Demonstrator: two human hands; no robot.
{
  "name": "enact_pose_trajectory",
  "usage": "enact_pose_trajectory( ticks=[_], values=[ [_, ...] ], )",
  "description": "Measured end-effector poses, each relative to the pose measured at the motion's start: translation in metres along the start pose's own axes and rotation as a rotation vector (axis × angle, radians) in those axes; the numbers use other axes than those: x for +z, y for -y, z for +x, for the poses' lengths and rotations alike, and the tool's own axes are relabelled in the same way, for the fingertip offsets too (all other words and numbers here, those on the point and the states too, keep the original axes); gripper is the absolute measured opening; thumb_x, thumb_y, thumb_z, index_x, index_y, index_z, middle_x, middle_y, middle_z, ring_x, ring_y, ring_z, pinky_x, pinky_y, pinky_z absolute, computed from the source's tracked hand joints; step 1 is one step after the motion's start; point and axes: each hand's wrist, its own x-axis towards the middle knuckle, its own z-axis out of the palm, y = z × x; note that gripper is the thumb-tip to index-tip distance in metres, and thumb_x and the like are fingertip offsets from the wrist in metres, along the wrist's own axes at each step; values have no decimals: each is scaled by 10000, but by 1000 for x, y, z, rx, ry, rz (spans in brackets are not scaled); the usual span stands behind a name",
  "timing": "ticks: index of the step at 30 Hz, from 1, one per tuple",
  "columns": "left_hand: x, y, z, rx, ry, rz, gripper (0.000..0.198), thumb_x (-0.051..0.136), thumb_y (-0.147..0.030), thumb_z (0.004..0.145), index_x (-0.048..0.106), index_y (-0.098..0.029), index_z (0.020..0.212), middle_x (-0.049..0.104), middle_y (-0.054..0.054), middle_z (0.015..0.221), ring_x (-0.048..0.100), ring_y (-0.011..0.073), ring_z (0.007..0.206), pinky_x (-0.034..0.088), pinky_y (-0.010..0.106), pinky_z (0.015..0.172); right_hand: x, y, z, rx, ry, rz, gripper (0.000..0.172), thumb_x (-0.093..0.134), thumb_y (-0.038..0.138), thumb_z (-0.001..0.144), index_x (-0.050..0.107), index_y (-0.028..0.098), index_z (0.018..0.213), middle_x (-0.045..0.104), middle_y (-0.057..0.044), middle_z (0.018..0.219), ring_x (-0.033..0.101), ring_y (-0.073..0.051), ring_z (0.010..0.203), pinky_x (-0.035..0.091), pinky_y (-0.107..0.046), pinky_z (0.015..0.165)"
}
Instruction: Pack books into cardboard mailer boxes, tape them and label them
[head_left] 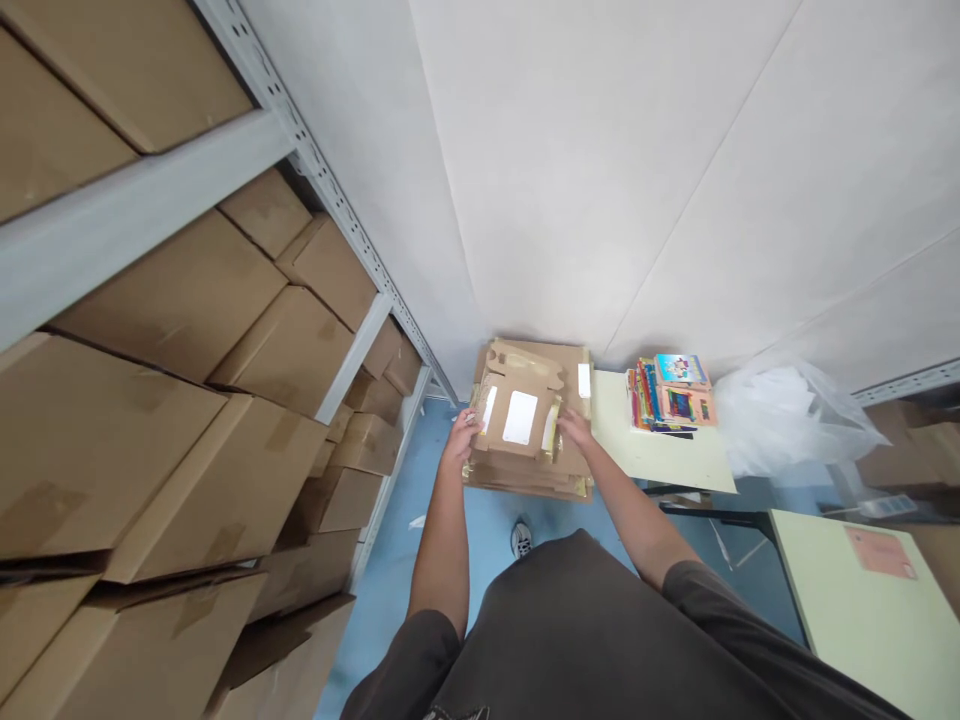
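Both my arms reach down and forward to a stack of flat, unfolded cardboard pieces (525, 470) standing low against the white wall. The top flat cardboard piece (517, 415) has white label patches on it. My left hand (463, 432) grips its left edge, fingers curled round it. My right hand (576, 428) holds the right edge the same way. The piece sits slightly raised on the pile between my hands.
A metal shelf rack (352, 360) packed with taped cardboard boxes (247, 340) fills the left. To the right, a pale yellow table (675, 455) bears a stack of colourful books (671, 395) and a white plastic bag (787, 420). Another table (870, 610) stands nearer. Blue floor (480, 520) below.
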Motion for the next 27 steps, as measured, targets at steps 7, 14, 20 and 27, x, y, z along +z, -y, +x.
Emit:
enact_pose_trajectory(
  ticks=[7,14,20,27],
  values=[
    [22,-30,-12,23,108,-94,721,950,-311,590,584,-248,1208,747,-9,888,690,160,700,544,271,677,-12,50,-36,0,103,266,555,882,328,668,682,294,1184,763,1,948,701,-181,768,571,-297,698],
    [119,-48,-6,61,317,42,970,910,-237,614,546,-241,1513,777,-1,907,730,176,774,562,283,753,-110,96,-90,-151,-19,279,588,925,364,643,650,291,1158,750,3,926,684,-178,762,523,-257,636],
    [276,-11,-6,-63,623,175,1064,917,-240,638,483,-226,1609,798,27,969,742,185,819,551,284,767,-256,90,-176,-257,-261,341,549,918,378,644,677,285,1129,757,-5,933,689,-192,795,542,-275,657],
    [490,86,-56,-131,803,304,855,943,-375,690,604,-253,1465,775,49,1089,730,203,911,569,298,769,-423,44,-310,-323,-567,458,585,916,399,623,680,290,1148,778,-14,972,714,-226,851,569,-318,699]
  ],
)
